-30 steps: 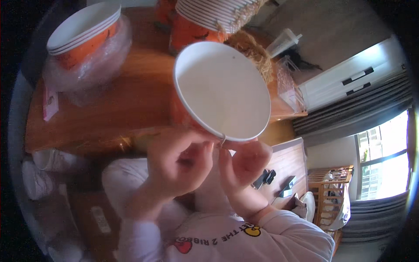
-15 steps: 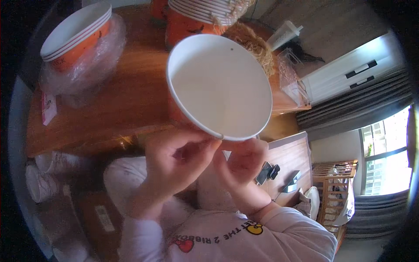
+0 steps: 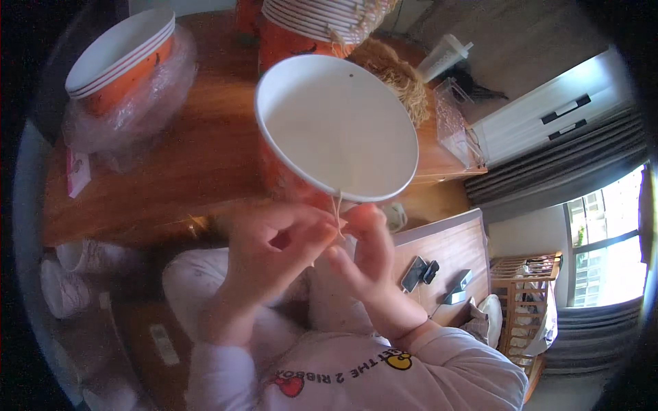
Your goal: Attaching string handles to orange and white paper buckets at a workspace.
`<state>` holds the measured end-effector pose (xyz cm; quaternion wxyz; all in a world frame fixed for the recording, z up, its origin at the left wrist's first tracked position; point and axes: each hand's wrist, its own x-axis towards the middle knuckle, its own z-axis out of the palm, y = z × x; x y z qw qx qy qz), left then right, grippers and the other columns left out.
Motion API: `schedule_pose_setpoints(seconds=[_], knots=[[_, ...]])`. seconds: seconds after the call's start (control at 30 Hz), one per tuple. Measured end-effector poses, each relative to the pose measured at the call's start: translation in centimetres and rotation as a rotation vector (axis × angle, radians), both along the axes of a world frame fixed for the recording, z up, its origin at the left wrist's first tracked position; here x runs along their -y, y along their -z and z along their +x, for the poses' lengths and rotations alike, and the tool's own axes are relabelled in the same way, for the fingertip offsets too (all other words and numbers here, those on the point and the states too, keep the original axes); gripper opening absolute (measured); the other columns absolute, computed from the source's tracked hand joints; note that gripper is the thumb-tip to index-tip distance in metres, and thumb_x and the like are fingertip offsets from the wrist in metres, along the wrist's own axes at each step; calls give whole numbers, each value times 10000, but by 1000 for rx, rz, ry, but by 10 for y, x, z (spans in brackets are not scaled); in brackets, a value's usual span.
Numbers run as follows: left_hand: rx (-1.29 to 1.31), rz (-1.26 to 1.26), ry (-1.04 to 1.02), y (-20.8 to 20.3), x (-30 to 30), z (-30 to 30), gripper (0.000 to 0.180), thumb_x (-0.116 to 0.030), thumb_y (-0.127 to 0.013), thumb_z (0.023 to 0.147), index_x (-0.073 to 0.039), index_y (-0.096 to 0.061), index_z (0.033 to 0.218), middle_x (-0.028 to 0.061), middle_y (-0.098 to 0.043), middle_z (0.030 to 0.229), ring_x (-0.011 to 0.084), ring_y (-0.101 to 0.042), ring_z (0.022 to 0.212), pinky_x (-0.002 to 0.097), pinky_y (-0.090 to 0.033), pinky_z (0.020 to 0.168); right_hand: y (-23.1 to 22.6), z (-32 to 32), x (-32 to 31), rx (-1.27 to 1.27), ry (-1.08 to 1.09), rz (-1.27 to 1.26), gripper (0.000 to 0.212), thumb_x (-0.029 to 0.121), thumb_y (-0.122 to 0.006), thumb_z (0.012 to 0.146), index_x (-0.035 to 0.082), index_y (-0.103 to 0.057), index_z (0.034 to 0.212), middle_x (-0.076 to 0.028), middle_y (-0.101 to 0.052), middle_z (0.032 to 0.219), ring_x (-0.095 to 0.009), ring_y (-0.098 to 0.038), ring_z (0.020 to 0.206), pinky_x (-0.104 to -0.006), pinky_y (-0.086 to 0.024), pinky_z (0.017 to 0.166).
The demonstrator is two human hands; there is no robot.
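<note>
A large paper bucket, white inside and orange outside, rests at the table's front edge with its mouth tilted toward me. A small dark hole shows near its far rim. From the near rim a thin beige string comes down to my fingers. My left hand pinches the string between thumb and forefinger, and my right hand meets it there, fingertips closed on the string too. The fingers partly hide the string's ends. Both hands are just below the rim, apart from the bucket.
Behind the bucket stands a stack of similar orange buckets with strings on it, beside a beige string bundle. More nested buckets in clear plastic wrap stand far left on the wooden table. A lidded cup stands far right.
My hands have come slightly down and away from the rim, drawing the string out so it now shows between rim and fingers. The bucket has shifted a little left and up.
</note>
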<state>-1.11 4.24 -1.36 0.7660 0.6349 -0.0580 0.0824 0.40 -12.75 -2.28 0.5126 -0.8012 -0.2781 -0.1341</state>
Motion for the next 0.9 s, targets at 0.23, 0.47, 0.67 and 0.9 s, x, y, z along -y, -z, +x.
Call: schedule_pose_setpoints(seconds=[0.23,0.47,0.67,0.9], knots=[[-21,-78,78,4,4,-2,151,-175,-734,839,-27,-720,869,-81,-548,642,-8,-447,580,176,-338,510,-2,-3,1,-24,-122,-145,156,186,-667,835,84,-647,951,-48,-579,883,-244,-489,928,-379,-318,851],[-65,-235,-111,-2,11,1,72,-37,-694,801,1,-695,862,28,-679,777,30,-524,594,195,-431,533,-9,-2,5,211,-234,-231,91,143,-683,780,100,-668,859,-27,-602,819,-264,-494,894,-399,-322,833],[669,318,-646,46,2,22,130,-139,-672,843,-21,-623,868,93,-617,858,188,-562,773,332,-469,692,-13,-7,12,210,-193,-181,138,188,-667,784,84,-662,874,-33,-603,823,-265,-498,883,-406,-318,830],[695,517,-787,37,30,43,1220,-543,-871,573,-78,-179,1464,312,-290,1408,474,-393,1240,557,-394,982,-38,-28,9,212,-102,-8,153,156,-644,837,98,-675,976,-12,-601,825,-223,-502,823,-381,-313,805]])
